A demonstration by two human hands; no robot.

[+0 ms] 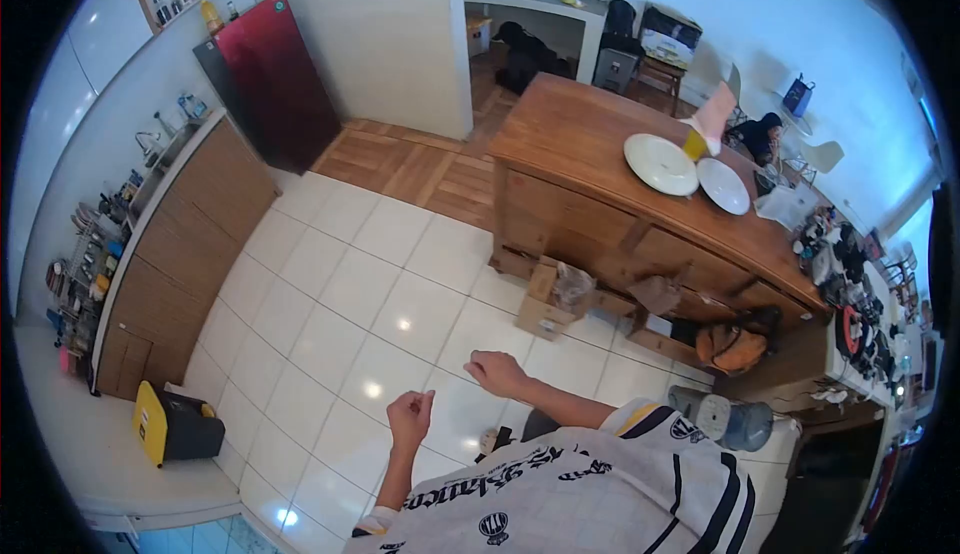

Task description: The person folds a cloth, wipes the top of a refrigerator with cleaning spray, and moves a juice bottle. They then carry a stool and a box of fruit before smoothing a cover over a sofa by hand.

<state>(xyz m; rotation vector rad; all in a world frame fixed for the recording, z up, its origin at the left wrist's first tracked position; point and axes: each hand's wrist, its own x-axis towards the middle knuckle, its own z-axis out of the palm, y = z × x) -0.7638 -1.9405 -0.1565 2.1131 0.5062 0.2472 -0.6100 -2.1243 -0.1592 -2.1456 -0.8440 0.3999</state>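
Observation:
My left hand [409, 418] is held in front of my shirt, above the tiled floor, fingers curled in and nothing visible in it. Up and to the right of it is my right hand [497, 373], closed in a loose fist, also with nothing visible in it. The two hands are apart and touch no object. Beyond them stands a wooden counter [570, 119]. On its top lie a large pale plate [660, 165] and a smaller white plate [723, 187], with a yellow object [694, 145] and a pink sheet [713, 114] beside them.
A cardboard box [545, 301] and an orange bag [732, 347] sit low against the counter. On the left are a sink cabinet [180, 244], a red refrigerator [280, 79] and a black-and-yellow bin [185, 431]. Two people are in the background.

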